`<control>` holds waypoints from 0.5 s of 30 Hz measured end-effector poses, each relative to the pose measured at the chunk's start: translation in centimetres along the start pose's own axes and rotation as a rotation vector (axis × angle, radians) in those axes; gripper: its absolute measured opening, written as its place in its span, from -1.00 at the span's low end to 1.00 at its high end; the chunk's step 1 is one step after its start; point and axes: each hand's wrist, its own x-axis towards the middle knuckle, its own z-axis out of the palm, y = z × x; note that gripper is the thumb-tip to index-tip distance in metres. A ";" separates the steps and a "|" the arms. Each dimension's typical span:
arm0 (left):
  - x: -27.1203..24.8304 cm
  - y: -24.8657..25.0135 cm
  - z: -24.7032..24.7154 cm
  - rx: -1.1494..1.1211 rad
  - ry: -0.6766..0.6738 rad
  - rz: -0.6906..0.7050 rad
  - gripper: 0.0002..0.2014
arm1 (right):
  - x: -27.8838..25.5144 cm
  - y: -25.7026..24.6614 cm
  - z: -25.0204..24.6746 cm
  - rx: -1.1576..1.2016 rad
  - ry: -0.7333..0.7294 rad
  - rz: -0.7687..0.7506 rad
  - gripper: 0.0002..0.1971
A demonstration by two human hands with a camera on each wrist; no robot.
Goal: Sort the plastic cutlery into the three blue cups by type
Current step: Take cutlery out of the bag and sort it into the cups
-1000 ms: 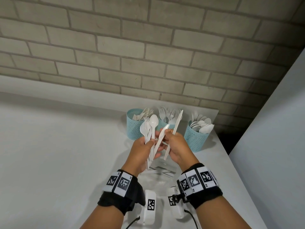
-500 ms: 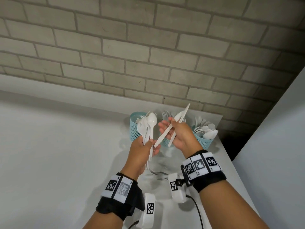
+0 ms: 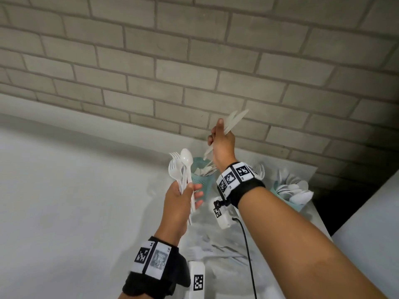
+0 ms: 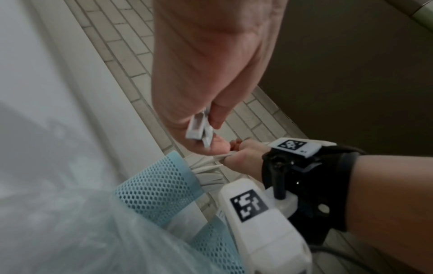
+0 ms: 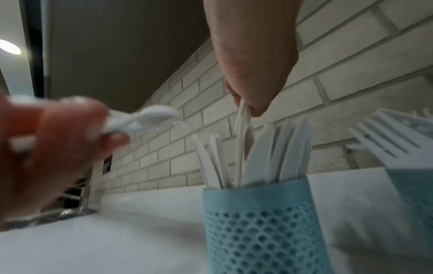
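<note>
Right hand [image 3: 222, 143] is raised highest, forearm stretched forward, fingers curled in a grip, knuckles up. Left hand [image 3: 180, 201] sits lower and nearer, fist upright, thumb pressed across, wrist bent slightly back

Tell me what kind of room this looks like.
Probably a kitchen or break-room counter: a white countertop against a grey brick-tile backsplash, with a metal tap base and blue mesh cups of plastic cutlery.
</note>
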 end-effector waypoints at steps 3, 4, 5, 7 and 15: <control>0.3 0.0 -0.4 0.037 -0.003 0.001 -0.84 | 0.6 1.7 -0.1 -0.161 -0.066 0.013 -0.71; 0.3 0.0 -0.4 0.045 -0.007 -0.001 -0.84 | 0.8 2.1 -0.2 -0.214 -0.094 0.023 -0.78; 0.3 -0.1 -0.5 0.053 -0.009 -0.007 -0.84 | 1.0 2.4 -0.2 -0.266 -0.113 0.035 -0.84; 0.3 -0.2 -0.4 0.059 -0.018 -0.026 -0.85 | 1.3 2.6 -0.4 -0.331 -0.114 0.038 -0.86; 0.1 -0.3 -0.1 0.026 -0.070 -0.063 -0.84 | 0.3 0.6 -1.3 -0.468 -0.158 -0.129 -0.88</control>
